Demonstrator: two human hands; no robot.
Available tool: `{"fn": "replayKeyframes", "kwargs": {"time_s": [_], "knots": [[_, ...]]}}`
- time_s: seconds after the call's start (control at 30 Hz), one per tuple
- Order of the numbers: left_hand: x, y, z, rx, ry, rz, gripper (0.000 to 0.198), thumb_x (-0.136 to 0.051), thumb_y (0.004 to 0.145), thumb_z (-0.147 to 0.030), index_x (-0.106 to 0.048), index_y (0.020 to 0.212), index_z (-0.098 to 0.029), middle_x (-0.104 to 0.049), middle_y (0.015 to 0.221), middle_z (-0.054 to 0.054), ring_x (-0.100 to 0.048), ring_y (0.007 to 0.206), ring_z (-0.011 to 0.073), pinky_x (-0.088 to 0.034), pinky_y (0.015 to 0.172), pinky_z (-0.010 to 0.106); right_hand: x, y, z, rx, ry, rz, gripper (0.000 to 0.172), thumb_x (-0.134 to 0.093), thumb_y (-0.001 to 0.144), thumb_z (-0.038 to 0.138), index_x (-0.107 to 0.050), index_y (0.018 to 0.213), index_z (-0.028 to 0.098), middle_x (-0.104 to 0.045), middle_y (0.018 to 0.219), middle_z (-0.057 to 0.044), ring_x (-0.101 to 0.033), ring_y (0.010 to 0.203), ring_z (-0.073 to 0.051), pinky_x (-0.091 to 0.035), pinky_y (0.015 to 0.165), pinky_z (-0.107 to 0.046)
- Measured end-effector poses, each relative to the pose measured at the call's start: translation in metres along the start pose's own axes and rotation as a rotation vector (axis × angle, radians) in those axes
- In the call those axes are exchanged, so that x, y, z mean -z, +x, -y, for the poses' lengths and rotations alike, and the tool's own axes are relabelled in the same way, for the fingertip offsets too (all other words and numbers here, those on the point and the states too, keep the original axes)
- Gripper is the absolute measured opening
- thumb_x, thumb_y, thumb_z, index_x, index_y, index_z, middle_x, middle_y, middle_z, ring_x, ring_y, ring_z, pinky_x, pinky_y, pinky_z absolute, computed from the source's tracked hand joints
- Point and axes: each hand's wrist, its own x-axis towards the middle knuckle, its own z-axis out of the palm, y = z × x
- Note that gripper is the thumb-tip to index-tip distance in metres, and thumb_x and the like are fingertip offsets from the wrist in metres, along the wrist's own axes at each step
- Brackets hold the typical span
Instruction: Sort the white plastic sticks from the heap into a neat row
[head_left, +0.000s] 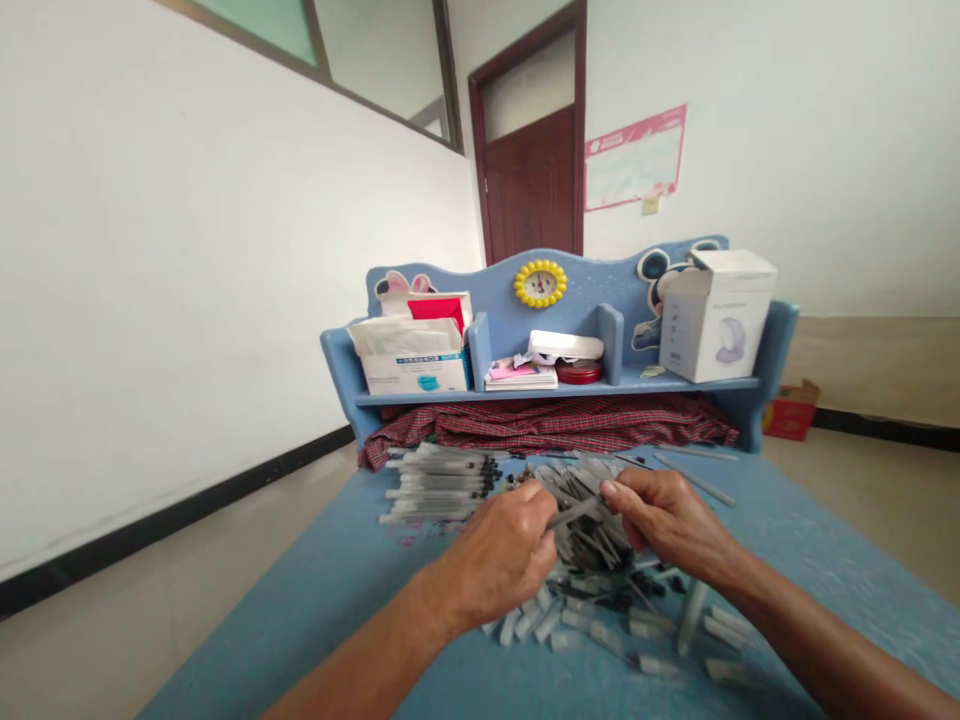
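Observation:
My left hand (506,550) is closed around one end of a slim greyish pen barrel (574,513). At its other end, the thumb and fingers of my right hand (667,515) pinch it, so it spans the gap between my hands at a slight tilt. Beneath and behind it lies a heap of grey pen parts (592,545). Several frosted pen barrels with black ends (435,485) are stacked side by side to the left. Closer to me, short translucent pen caps (555,620) are scattered, with small black pieces among them.
The blue table (315,610) carries a raised shelf (420,396) at its back. On that stand a mask box (416,370), a white carton (716,320) and a red round tin (579,372). A yellow flower clock (540,284) is mounted there. Checked cloth (555,425) lies under the shelf.

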Motion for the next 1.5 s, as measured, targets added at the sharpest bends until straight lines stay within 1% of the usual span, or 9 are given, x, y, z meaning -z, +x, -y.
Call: {"fn": "replayKeyframes", "kwargs": {"time_s": [0.17, 0.33, 0.47, 0.73, 0.93, 1.1, 1.2, 1.37, 1.5], "knots": [[-0.012, -0.002, 0.003, -0.015, -0.157, -0.104, 0.011, -0.041, 0.084, -0.013, -0.049, 0.078, -0.017, -0.052, 0.081, 0.003, -0.051, 0.077, 0.0142, -0.039, 0.067, 0.023, 0.002, 0.000, -0.002, -0.104, 0.151, 0.090, 0.046, -0.047, 0.083, 0.053, -0.044, 0.053, 0.018, -0.046, 0.039, 0.005, -0.032, 0.032, -0.005, -0.021, 0.033, -0.017], [-0.018, -0.009, 0.008, -0.002, -0.287, -0.137, 0.018, -0.039, 0.090, -0.019, -0.056, 0.093, -0.017, -0.058, 0.083, 0.003, -0.055, 0.079, 0.0136, -0.042, 0.071, 0.023, 0.008, -0.002, 0.000, -0.106, 0.247, 0.169, 0.043, -0.055, 0.078, 0.054, -0.048, 0.058, 0.017, -0.051, 0.043, 0.004, -0.033, 0.030, -0.004, -0.020, 0.031, -0.017], [-0.021, -0.010, 0.008, -0.003, -0.296, -0.155, 0.019, -0.039, 0.090, -0.019, -0.058, 0.094, -0.017, -0.059, 0.081, 0.002, -0.056, 0.078, 0.0132, -0.042, 0.068, 0.022, 0.014, -0.002, 0.000, -0.089, 0.277, 0.204, 0.036, -0.060, 0.076, 0.050, -0.054, 0.069, 0.015, -0.057, 0.049, 0.004, -0.037, 0.032, -0.004, -0.024, 0.032, -0.016], [-0.025, -0.012, 0.008, -0.042, -0.248, -0.181, 0.020, -0.038, 0.090, -0.017, -0.058, 0.094, -0.015, -0.058, 0.080, 0.003, -0.056, 0.076, 0.0133, -0.042, 0.067, 0.021, 0.017, 0.000, 0.003, -0.133, 0.213, 0.229, 0.029, -0.059, 0.077, 0.043, -0.057, 0.077, 0.014, -0.055, 0.049, 0.004, -0.037, 0.031, -0.004, -0.025, 0.031, -0.015], [-0.027, -0.012, 0.008, -0.048, -0.245, -0.189, 0.020, -0.039, 0.091, -0.016, -0.058, 0.097, -0.014, -0.058, 0.081, 0.004, -0.055, 0.077, 0.0139, -0.042, 0.069, 0.022, 0.017, 0.000, 0.000, -0.111, 0.106, 0.200, 0.037, -0.053, 0.082, 0.043, -0.045, 0.057, 0.016, -0.050, 0.043, 0.004, -0.037, 0.030, -0.003, -0.022, 0.031, -0.014], [-0.028, -0.012, 0.009, -0.062, -0.244, -0.193, 0.021, -0.038, 0.091, -0.016, -0.059, 0.095, -0.012, -0.057, 0.079, 0.004, -0.055, 0.075, 0.0142, -0.041, 0.067, 0.023, 0.017, 0.000, 0.000, -0.136, 0.220, 0.248, 0.019, -0.057, 0.080, 0.035, -0.050, 0.081, 0.017, -0.053, 0.047, 0.007, -0.035, 0.030, -0.003, -0.024, 0.030, -0.013], [-0.029, -0.012, 0.009, -0.069, -0.242, -0.209, 0.021, -0.039, 0.090, -0.015, -0.059, 0.095, -0.012, -0.057, 0.078, 0.004, -0.055, 0.074, 0.0141, -0.041, 0.066, 0.023, 0.017, 0.000, 0.000, -0.139, 0.235, 0.251, 0.025, -0.060, 0.078, 0.036, -0.049, 0.092, 0.018, -0.052, 0.046, 0.008, -0.035, 0.030, -0.004, -0.026, 0.030, -0.013], [-0.030, -0.012, 0.008, -0.082, -0.235, -0.210, 0.020, -0.039, 0.090, -0.015, -0.058, 0.094, -0.013, -0.057, 0.078, 0.004, -0.055, 0.074, 0.0140, -0.041, 0.066, 0.022, 0.016, 0.000, -0.002, -0.110, 0.116, 0.207, 0.034, -0.053, 0.083, 0.043, -0.046, 0.062, 0.016, -0.048, 0.040, 0.005, -0.036, 0.031, -0.003, -0.024, 0.031, -0.013], [-0.030, -0.012, 0.009, -0.075, -0.238, -0.193, 0.020, -0.038, 0.091, -0.016, -0.058, 0.094, -0.014, -0.057, 0.079, 0.004, -0.055, 0.075, 0.0138, -0.041, 0.066, 0.022, 0.016, 0.001, -0.002, -0.151, 0.165, 0.258, 0.026, -0.056, 0.081, 0.042, -0.051, 0.089, 0.017, -0.053, 0.043, 0.007, -0.035, 0.027, -0.005, -0.025, 0.028, -0.014]]}}
